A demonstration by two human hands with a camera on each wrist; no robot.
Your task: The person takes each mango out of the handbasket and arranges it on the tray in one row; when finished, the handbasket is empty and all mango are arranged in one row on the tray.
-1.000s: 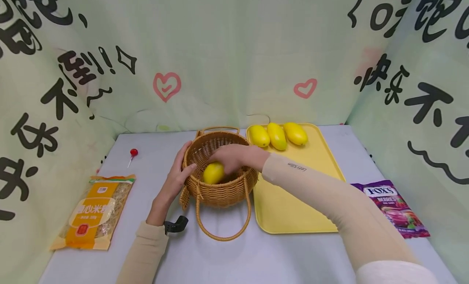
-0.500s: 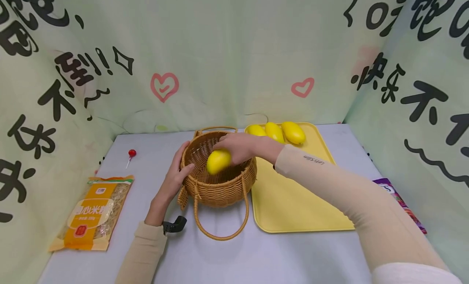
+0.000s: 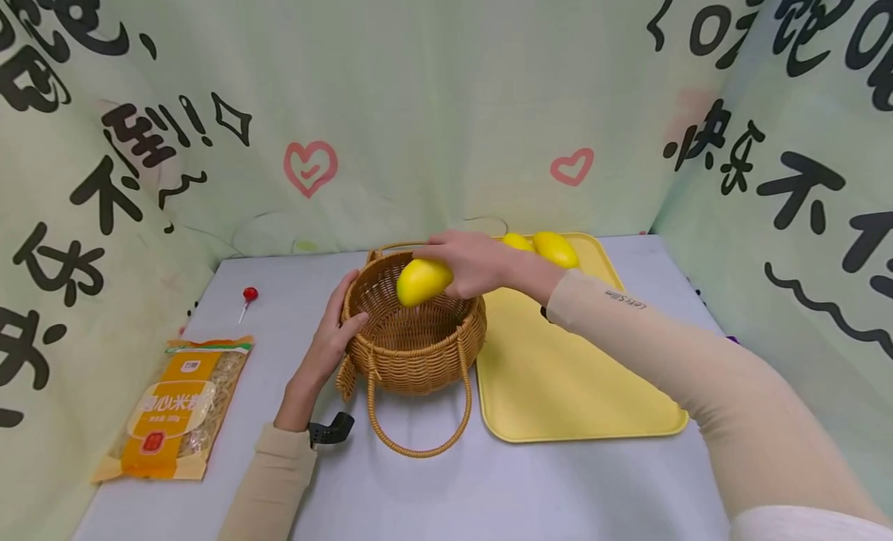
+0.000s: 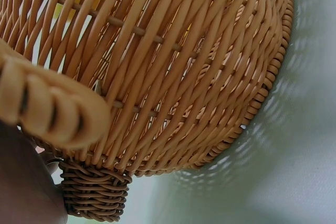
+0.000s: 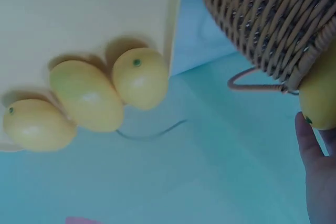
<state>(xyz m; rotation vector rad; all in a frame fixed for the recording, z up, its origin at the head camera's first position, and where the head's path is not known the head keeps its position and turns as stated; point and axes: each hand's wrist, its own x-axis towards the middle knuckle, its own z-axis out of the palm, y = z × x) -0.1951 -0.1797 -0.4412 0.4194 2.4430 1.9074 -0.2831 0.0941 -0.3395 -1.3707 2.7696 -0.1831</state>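
My right hand [image 3: 477, 262] grips a yellow mango [image 3: 423, 281] just above the opening of a wicker basket [image 3: 415, 366]. The right wrist view shows the fingers around this mango near the basket's rim. My left hand [image 3: 324, 332] holds the basket's left side, with its thumb over the rim. One looped handle [image 3: 418, 453] hangs down in front of the basket. The woven side [image 4: 173, 77] fills most of the left wrist view. Three more mangoes [image 5: 86, 95] lie at the far end of a yellow tray [image 3: 558, 394], partly hidden by my right hand in the head view.
An orange-labelled food bag [image 3: 170, 409] lies at the left, below a red lollipop [image 3: 249, 294]. The tray sits just right of the basket. My right arm hides nearly all of a purple packet [image 3: 732, 339]. Printed curtain walls stand behind and at both sides.
The right hand has lifted the mango from inside the basket up above its rim, moving slightly right. The left hand stays on the basket. The right forearm now covers most of the purple packet.
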